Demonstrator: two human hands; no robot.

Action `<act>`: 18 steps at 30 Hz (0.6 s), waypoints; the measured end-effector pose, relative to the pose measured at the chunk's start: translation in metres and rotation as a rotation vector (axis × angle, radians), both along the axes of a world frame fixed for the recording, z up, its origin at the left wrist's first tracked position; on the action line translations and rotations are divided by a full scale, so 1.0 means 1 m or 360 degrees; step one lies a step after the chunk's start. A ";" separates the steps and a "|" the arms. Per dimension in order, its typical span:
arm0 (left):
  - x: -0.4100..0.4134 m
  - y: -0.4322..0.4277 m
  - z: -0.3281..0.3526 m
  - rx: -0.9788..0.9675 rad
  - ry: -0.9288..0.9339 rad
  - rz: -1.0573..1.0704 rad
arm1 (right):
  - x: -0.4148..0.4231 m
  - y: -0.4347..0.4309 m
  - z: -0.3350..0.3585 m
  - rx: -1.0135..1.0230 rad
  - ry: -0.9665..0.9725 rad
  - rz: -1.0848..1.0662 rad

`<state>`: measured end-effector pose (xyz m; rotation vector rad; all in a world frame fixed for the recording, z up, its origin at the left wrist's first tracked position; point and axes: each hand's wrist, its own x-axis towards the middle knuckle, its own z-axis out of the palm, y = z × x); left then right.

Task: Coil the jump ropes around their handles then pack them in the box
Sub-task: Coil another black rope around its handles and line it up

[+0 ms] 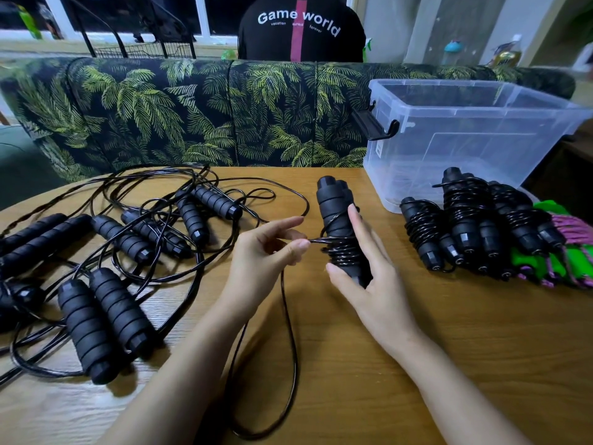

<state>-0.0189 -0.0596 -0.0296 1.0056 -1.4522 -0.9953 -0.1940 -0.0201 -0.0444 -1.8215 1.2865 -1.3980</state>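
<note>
My right hand [362,271] grips a pair of black foam handles [335,207] held upright above the wooden table [449,332]; several turns of black cord [340,253] wrap their lower half. My left hand [269,252] pinches that cord just left of the coil, and the loose remainder [290,332] hangs down in a loop over the table's front. Uncoiled black ropes with handles [106,316] lie tangled on the left. Several coiled black ropes [465,220] are piled on the right. The clear plastic box [481,123] stands at the back right.
Green and purple ropes [568,252] lie at the far right edge beside the coiled pile. A palm-print sofa [192,114] runs behind the table, and a person in a black shirt [301,27] sits beyond it.
</note>
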 end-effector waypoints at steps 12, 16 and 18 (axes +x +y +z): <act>-0.009 0.008 0.009 0.0408 0.0344 -0.0449 | 0.010 0.009 0.007 0.0190 -0.0436 0.0334; -0.013 0.009 0.007 0.0379 0.0332 -0.0279 | 0.009 0.004 0.003 0.0070 -0.0236 0.0199; -0.012 0.008 0.006 0.0340 0.0312 -0.0163 | 0.011 0.002 0.001 0.0040 -0.0163 0.0178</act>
